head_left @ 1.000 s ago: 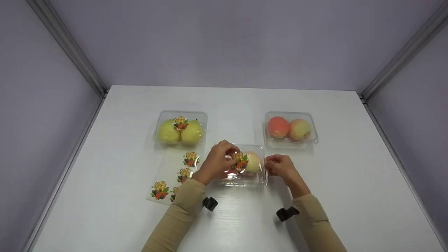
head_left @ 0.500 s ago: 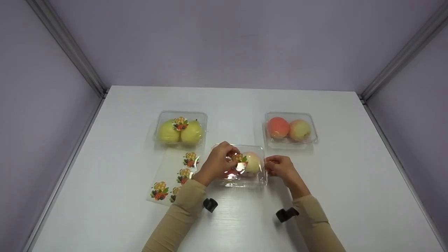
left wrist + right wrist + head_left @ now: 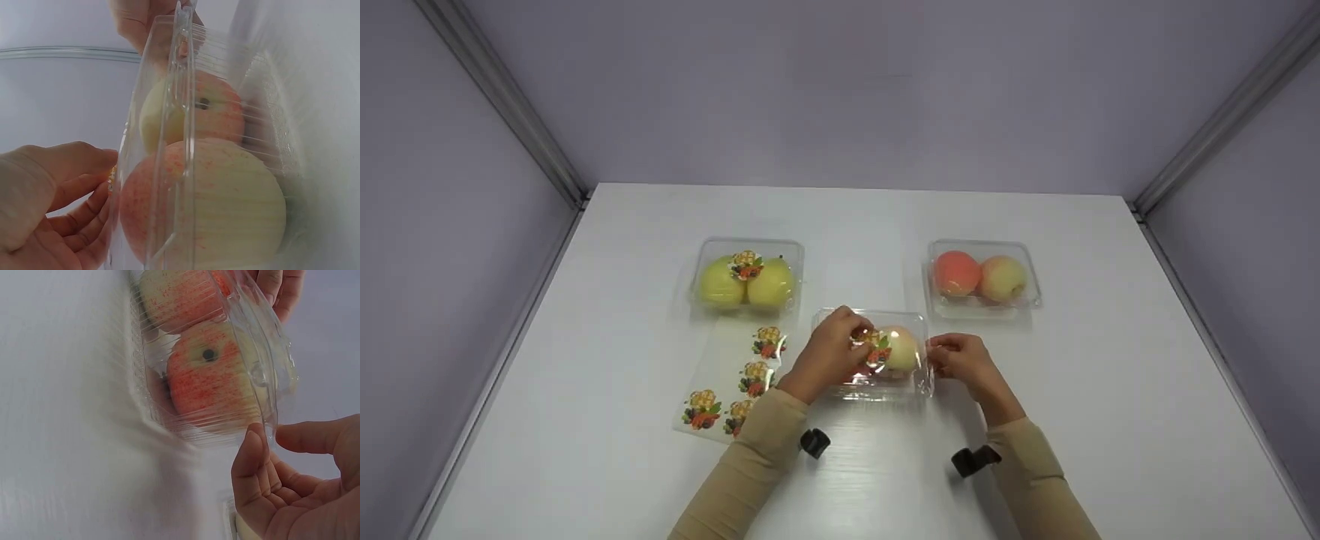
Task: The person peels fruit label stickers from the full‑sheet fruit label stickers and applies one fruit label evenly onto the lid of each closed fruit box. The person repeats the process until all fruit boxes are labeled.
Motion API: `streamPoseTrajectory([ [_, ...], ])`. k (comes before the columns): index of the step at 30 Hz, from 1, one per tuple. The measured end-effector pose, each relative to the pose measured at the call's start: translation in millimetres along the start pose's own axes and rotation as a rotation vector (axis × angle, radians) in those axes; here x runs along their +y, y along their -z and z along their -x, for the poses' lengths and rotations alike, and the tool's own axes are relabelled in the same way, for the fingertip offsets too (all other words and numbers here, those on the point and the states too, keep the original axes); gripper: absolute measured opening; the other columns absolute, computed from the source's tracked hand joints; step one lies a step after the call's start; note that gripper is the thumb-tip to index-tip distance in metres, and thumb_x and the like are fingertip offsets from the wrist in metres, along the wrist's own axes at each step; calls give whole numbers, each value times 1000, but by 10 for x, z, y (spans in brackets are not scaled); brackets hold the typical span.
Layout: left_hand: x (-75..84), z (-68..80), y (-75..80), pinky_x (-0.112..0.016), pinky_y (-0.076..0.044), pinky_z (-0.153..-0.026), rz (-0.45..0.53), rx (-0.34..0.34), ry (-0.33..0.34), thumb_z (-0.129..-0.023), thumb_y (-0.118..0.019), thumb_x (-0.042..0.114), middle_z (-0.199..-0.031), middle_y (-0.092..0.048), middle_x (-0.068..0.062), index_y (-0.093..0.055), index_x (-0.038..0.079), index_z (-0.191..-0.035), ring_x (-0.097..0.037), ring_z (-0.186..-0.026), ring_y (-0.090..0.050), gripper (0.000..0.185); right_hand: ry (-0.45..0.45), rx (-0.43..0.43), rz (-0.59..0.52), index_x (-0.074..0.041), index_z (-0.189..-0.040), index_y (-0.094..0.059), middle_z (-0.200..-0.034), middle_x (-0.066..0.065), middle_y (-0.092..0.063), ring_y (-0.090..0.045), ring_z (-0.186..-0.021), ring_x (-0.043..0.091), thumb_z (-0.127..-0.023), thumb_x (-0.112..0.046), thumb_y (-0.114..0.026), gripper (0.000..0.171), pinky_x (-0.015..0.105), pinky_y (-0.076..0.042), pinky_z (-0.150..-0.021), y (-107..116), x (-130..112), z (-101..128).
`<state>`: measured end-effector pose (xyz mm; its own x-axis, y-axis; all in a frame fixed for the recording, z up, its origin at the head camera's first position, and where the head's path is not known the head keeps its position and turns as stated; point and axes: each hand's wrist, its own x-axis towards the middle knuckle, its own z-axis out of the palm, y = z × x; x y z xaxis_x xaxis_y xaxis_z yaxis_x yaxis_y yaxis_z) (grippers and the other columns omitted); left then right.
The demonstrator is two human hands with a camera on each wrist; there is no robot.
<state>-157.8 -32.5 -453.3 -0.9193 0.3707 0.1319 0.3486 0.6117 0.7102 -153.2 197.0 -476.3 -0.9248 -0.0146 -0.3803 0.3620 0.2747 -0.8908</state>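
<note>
A clear plastic clamshell box (image 3: 913, 321) with two red-and-cream apples (image 3: 225, 202) inside stands on the table in front of me. My left hand (image 3: 831, 346) is over the lid, thumb and index finger pinching the edge of a fruit-print sticker (image 3: 879, 352). In the left wrist view the sticker shows edge-on, right against the lid. My right hand (image 3: 966, 361) grips the box's rim at its right end; the right wrist view shows thumb and index finger (image 3: 250, 450) at that rim. Part of the sticker is hidden behind my left fingers.
Below the back-left box (image 3: 705, 255), which holds two green-yellow fruits and bears a similar sticker, lies a sticker sheet (image 3: 720, 360) with several prints. Another clear box (image 3: 1020, 251) with two peach-coloured fruits stands back right. Walls (image 3: 847, 97) enclose the white table (image 3: 607, 315).
My left hand has shifted slightly down and toward the right over the lid, uncovering more of the sticker sheet. The right hand stays at the box's rim.
</note>
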Motion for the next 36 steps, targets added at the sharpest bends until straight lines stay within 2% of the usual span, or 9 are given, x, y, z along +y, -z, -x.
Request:
streamPoseTrajectory([
  [8, 88, 58, -64, -35, -55, -79, -173, 88, -3, -88, -66, 14, -97, -60, -10, -69, 3, -105, -21, -90, -60, 19, 0, -8, -2, 16, -116, -56, -73, -6, -61, -58, -64, 3, -90, -4, -56, 33, 17, -53, -59, 2, -9, 6],
  [13, 119, 70, -102, -36, -55, -77, -279, 149, -29, -87, -67, 14, -94, -62, -9, -71, 4, -101, -22, -87, -62, 18, 5, -12, -14, 17, -116, -55, -72, -6, -62, -57, -63, 3, -90, -4, -56, 33, 17, -53, -59, 3, -6, 11],
  [16, 123, 72, -112, -37, -54, -75, -318, 154, -27, -86, -68, 15, -94, -63, -10, -71, 4, -102, -23, -86, -62, 20, 0, -12, -4, 16, -116, -56, -73, -6, -62, -57, -64, 3, -90, -4, -56, 33, 17, -53, -60, 4, -7, 8],
  [24, 147, 87, -117, -37, -51, -75, -368, 168, -25, -85, -69, 19, -95, -64, -8, -72, 6, -102, -22, -89, -62, 21, -6, -6, 16, 15, -115, -57, -72, -7, -61, -57, -64, 3, -90, -5, -57, 32, 17, -53, -60, 10, 12, -11],
  [29, 162, 96, -118, -37, -50, -73, -370, 193, -36, -83, -69, 17, -94, -65, -8, -72, 6, -101, -23, -88, -62, 21, -1, -8, -14, 16, -115, -56, -70, -8, -61, -57, -62, 3, -89, -4, -56, 33, 17, -53, -59, 2, 0, 3],
  [36, 171, 91, -130, -38, -50, -75, -365, 184, -17, -83, -70, 20, -95, -64, -7, -72, 6, -101, -23, -90, -61, 22, -12, -1, -23, 16, -113, -57, -69, -8, -61, -57, -60, 3, -89, -2, -56, 31, 17, -53, -58, -7, 3, -7],
])
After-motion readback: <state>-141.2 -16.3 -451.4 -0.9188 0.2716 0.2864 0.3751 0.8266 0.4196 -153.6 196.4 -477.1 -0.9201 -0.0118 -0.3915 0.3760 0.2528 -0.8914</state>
